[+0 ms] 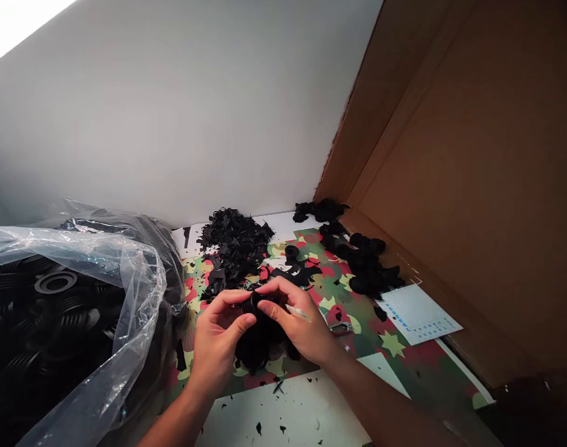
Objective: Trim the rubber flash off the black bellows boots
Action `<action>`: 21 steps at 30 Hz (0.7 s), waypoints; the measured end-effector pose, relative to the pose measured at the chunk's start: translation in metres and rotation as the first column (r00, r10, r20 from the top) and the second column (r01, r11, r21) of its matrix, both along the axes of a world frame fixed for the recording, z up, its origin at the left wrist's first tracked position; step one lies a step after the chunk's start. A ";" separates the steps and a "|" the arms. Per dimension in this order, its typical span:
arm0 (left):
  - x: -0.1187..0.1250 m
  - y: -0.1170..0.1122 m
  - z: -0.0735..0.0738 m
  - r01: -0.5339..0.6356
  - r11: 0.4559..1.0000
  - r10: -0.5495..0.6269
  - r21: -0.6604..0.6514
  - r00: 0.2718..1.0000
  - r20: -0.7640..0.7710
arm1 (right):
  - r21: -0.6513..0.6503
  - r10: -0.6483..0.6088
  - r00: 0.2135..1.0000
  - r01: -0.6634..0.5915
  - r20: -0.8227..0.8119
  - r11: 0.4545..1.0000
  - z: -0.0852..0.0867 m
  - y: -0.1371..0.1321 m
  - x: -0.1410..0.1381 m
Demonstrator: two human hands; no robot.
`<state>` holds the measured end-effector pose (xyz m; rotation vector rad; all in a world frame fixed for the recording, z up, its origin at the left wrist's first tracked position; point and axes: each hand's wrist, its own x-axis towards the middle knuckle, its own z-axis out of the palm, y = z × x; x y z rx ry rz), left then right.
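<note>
Pale wall beyond both hands; cardboard sheet slanting down to the right of the right hand. Work surface: camouflage-patterned cover, beneath and ahead of the hands.

Item, black ribbed part: one, raised off the cover, directly between the fingertips. Ribs stand near upright, so its axis appears to run crosswise, from left hand to right. Both hands about equally near.

Left hand: curled, forefinger and thumb pinching the part's left side. Right hand: closed on its right side, thumb towards the wearer; a slim white object shows against the palm, kind unclear.

Surroundings: dark heap just below the hands, partly hidden by them; scrap pile ahead of the left hand; black pieces ahead and right of the right hand; printed sheet right of it; small metal item just beside the right wrist. Clear plastic bag of ribbed pieces, left of the left hand. Nothing visible stands between either hand and the part.
</note>
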<state>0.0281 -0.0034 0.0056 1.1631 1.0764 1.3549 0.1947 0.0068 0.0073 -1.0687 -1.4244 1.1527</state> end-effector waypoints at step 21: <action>0.000 0.004 0.005 -0.128 0.985 0.143 -0.112 0.980 0.139 | 0.155 -0.055 0.971 0.093 -0.231 0.983 0.002 -0.018 0.005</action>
